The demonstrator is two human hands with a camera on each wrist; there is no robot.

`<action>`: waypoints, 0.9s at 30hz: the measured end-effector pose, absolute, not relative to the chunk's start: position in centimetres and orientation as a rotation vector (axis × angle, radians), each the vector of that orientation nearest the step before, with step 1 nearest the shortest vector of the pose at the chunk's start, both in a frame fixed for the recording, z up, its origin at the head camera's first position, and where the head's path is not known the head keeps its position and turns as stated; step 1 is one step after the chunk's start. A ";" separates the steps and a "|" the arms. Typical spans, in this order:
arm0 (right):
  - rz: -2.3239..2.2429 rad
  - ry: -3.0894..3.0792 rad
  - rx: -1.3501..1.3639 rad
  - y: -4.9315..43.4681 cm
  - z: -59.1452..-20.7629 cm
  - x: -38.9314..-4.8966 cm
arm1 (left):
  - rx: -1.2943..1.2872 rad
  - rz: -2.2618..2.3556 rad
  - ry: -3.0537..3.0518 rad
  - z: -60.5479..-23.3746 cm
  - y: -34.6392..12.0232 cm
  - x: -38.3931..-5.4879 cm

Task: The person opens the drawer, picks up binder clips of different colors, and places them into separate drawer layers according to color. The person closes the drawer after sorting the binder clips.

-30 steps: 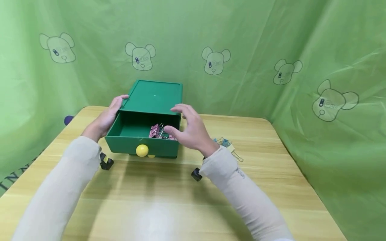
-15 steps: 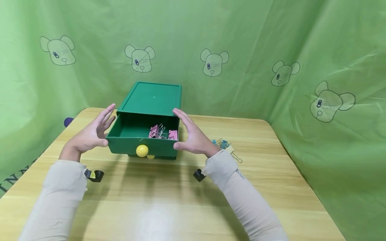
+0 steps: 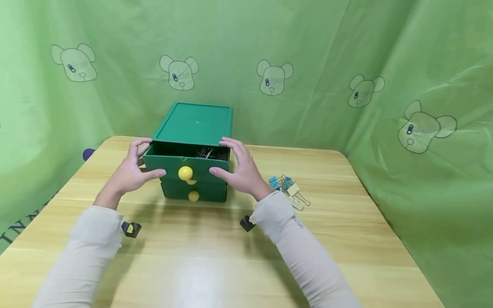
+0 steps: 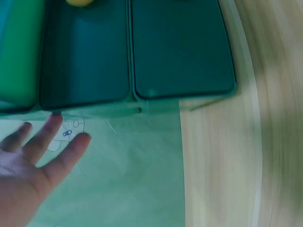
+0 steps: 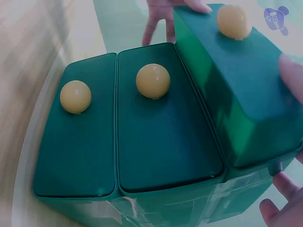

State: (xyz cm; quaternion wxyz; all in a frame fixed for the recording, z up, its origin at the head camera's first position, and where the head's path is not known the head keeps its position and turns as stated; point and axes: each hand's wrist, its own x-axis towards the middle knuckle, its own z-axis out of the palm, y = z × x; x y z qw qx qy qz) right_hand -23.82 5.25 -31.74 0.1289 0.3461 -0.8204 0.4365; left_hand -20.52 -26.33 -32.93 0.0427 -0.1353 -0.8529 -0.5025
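A green three-drawer box (image 3: 196,124) stands on the table, its top drawer (image 3: 167,166) partly pulled out. Dark shapes of binder clips (image 3: 208,152) lie at the right inside this drawer. My left hand (image 3: 128,172) is at the drawer's left corner, thumb pressing the front and fingers spread along the side. At the right corner, my right hand (image 3: 245,171) has its thumb on the drawer front, with fingers stretched along the box's side. Yellow round knobs show on all three drawer fronts (image 5: 161,137) in the right wrist view; the two lower drawers are closed.
Blue and cream binder clips (image 3: 289,188) lie on the wooden table (image 3: 246,265) right of the box. Green curtains (image 3: 308,42) with mouse-head drawings hang behind and beside the table.
The top drawer has slid back into the box, and less of its inside shows. My left hand has dropped from the box's side, then come in with its thumb on the drawer front.
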 end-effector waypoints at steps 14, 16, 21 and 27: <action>1.223 -2.148 0.905 4.4 -32.1 -25.1 | -0.189 -1.363 -2.427 -33.1 -23.9 -21.8; 1.217 -2.117 0.899 4.3 -32.2 -25.2 | -0.169 -1.313 -2.414 -33.1 -23.5 -21.9; 1.194 -2.107 0.860 3.8 -32.5 -24.7 | -0.183 -1.242 -2.442 -32.5 -23.5 -21.9; 1.080 -1.896 0.845 2.2 -34.8 -22.1 | -0.300 -1.175 -2.526 -31.3 -23.9 -22.9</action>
